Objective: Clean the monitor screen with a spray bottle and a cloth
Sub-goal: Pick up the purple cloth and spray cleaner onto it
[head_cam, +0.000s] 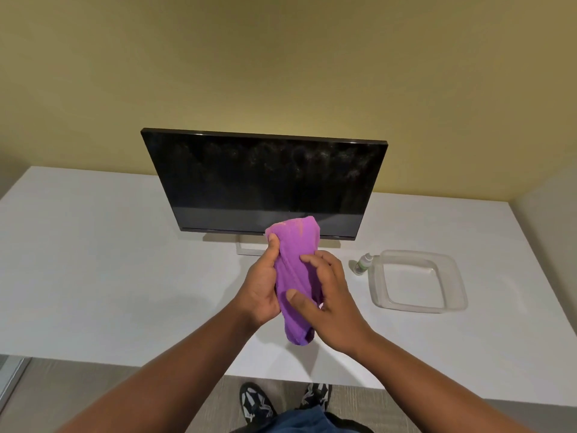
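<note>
Item: bunched purple microfibre cloth (295, 276), held upright in the air between both hands above the white surface (109, 260), its top end overlapping the lower bezel of the monitor as seen from the head camera; contact with the bezel cannot be told.

Left hand (262, 287): fingers curled round the cloth's left side, thumb up near the top edge.

Right hand (331, 295): thumb and fingers (312, 260) pressed on the front of the cloth, gripping it.

Item: flat black monitor with dark screen (265, 185), standing on a silver stand at the rear of the surface; pale speckled mist across the upper screen.

Item: small clear spray bottle with white cap (363, 263), upright, right of the stand, just beside a clear square plastic tray (452, 276).

Below the surface's edge: black-and-white shoes (256, 404) on grey floor.
</note>
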`<state>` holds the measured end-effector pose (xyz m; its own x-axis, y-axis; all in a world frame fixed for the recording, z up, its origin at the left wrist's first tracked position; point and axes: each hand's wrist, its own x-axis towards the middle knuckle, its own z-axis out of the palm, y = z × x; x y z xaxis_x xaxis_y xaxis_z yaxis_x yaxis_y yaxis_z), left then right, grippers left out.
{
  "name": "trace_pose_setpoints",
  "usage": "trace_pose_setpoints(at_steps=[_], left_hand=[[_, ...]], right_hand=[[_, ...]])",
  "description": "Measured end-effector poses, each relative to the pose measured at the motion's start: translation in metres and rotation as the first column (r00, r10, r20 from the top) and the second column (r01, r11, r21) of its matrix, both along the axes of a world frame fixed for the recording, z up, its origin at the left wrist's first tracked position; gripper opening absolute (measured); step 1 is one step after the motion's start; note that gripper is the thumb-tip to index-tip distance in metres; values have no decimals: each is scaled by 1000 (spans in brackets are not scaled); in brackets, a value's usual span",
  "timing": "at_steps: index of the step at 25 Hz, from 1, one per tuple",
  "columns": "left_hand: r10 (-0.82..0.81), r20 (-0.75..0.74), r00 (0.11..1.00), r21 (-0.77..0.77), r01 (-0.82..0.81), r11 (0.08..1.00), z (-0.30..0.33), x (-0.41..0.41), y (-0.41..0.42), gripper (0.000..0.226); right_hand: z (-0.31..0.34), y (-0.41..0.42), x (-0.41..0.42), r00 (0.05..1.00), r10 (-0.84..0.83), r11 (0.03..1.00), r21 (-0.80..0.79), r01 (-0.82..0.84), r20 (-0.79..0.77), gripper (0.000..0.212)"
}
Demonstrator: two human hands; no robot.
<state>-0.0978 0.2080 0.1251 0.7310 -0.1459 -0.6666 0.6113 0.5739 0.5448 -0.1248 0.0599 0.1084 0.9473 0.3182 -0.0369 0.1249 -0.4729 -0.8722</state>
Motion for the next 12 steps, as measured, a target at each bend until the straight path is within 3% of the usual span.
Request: trace_pose_setpoints(at_steps=[3,6,9,12], left_hand=[[0,-17,1000,-32,0,1000,-1,4,-13,65],[-4,-6,1000,71,4,997,-7,7,-20,67],[13,-10,1000,125,-12,992,-11,2,-17,63],[3,-3,1000,103,-3,995,-17,-3,-8,60]], right_hand=[[4,-13,15,1000,21,997,78,-20,-14,60],[-11,-26,26,1000,25,995,95,-26,9,45],[-43,-53,40,976,-213,972,109,207,45,37],[-80,-95,69,885,-464,873,-154,463,29,55]])
